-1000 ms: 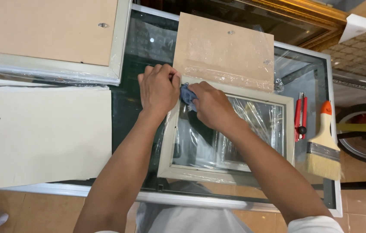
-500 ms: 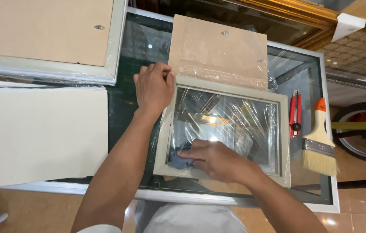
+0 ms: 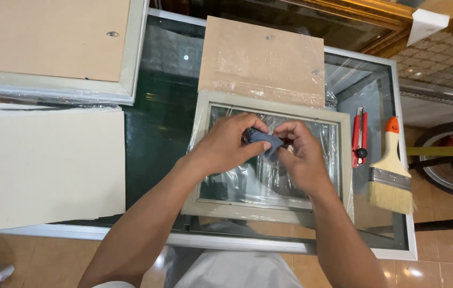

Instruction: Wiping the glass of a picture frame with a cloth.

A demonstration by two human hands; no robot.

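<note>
Pinched between the fingertips of both my left hand (image 3: 225, 146) and my right hand (image 3: 302, 154) is a small crumpled blue cloth (image 3: 265, 141), held just above the glass of a pale grey rectangular picture frame (image 3: 269, 210) wrapped in clear plastic film. That frame lies on a glass-topped table with a white metal rim (image 3: 157, 117), its far edge touching a brown fibreboard backing panel (image 3: 263, 56). To my right lie a red utility knife (image 3: 359, 137) and a wide orange-handled paintbrush (image 3: 391, 173); to my left, a large cream cardboard sheet (image 3: 45, 165).
</note>
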